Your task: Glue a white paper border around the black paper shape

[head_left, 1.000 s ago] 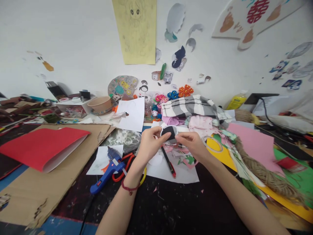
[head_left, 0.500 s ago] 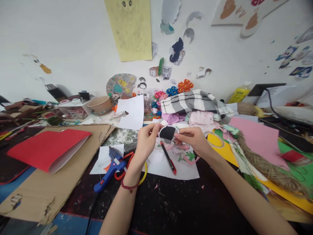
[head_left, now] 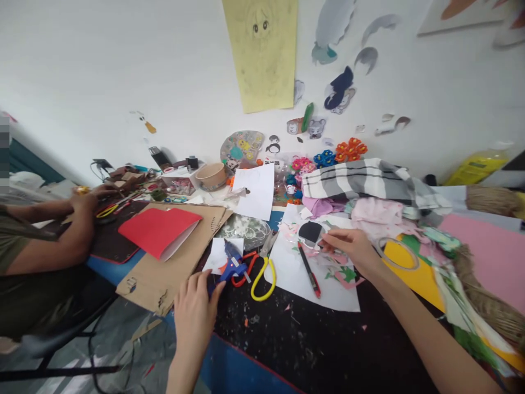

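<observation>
My right hand (head_left: pixel 348 249) pinches the edge of a small round white piece with a black patch (head_left: pixel 310 232), over a white paper sheet (head_left: pixel 283 265). My left hand (head_left: pixel 197 303) is at the handle end of the blue glue gun (head_left: pixel 233 262), its thumb and fingers apart around the handle. Scissors with one yellow and one red loop (head_left: pixel 263 279) lie just right of the glue gun. On the sheet rests a black and red pen (head_left: pixel 308 269), beside pink and green paper scraps (head_left: pixel 346 274).
Red folded paper (head_left: pixel 158 230) lies on cardboard (head_left: pixel 180 262) at the left. Another person's arm (head_left: pixel 77 230) reaches in at the far left. Checked cloth (head_left: pixel 361 180), a tape roll (head_left: pixel 397 254) and twine (head_left: pixel 471 284) stand behind and right.
My left hand has let go of the round piece and moved left and down to the glue gun. The view has turned left, bringing the other person in. My right hand still holds the piece.
</observation>
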Tool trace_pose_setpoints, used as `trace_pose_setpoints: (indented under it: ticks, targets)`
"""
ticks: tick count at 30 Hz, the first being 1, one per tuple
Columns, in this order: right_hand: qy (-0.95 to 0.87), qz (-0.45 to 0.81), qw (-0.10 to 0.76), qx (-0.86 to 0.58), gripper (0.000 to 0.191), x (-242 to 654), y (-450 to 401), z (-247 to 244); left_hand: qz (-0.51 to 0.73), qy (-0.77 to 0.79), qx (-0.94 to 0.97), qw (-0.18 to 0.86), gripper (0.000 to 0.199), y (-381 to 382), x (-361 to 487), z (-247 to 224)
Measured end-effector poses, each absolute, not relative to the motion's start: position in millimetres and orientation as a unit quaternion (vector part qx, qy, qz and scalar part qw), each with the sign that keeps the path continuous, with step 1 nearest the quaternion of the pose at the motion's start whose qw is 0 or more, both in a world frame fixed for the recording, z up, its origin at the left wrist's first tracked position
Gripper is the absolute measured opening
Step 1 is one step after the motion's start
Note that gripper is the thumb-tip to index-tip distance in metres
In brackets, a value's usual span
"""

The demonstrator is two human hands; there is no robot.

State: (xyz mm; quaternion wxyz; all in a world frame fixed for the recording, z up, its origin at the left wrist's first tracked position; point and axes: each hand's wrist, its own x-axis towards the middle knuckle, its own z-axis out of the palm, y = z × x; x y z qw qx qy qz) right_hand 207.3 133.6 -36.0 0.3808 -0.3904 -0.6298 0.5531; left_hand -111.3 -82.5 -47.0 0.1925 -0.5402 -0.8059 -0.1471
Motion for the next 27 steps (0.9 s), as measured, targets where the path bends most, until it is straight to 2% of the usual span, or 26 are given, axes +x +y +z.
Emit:
trace_pose_setpoints:
  ticks: [4,8,12,18,22,27]
  targets:
    - [-0.646,0.553,0.338,-0.403,0.038,203.2,134.6,-39.4,-0.129,-0.789,-0.573,0.18,0.035,-72.3,-106.5,-68.4]
    - [-0.653,0.544,0.322,-0.417,0.04,199.8,136.3,-45.0,-0.214,-0.754,-0.596,0.174,0.032,-63.9,-104.2,-84.4]
    - [-0.647,0.541,0.315,-0.436,0.041,199.1,136.9,-50.7,-0.268,-0.723,-0.612,0.174,0.043,-68.7,-109.2,-96.5]
    - [-0.649,0.547,0.304,-0.433,0.04,197.5,134.0,-47.7,-0.245,-0.696,-0.637,0.223,0.059,-55.1,-112.9,-80.3]
    - [-0.641,0.548,0.31,-0.439,0.041,199.1,134.2,-45.2,-0.241,-0.683,-0.655,0.217,0.051,-29.3,-106.2,-67.0]
    - [-0.624,0.554,0.327,-0.443,0.038,202.2,136.3,-46.8,-0.211,-0.696,-0.669,0.152,0.038,-18.4,-95.9,-66.4]
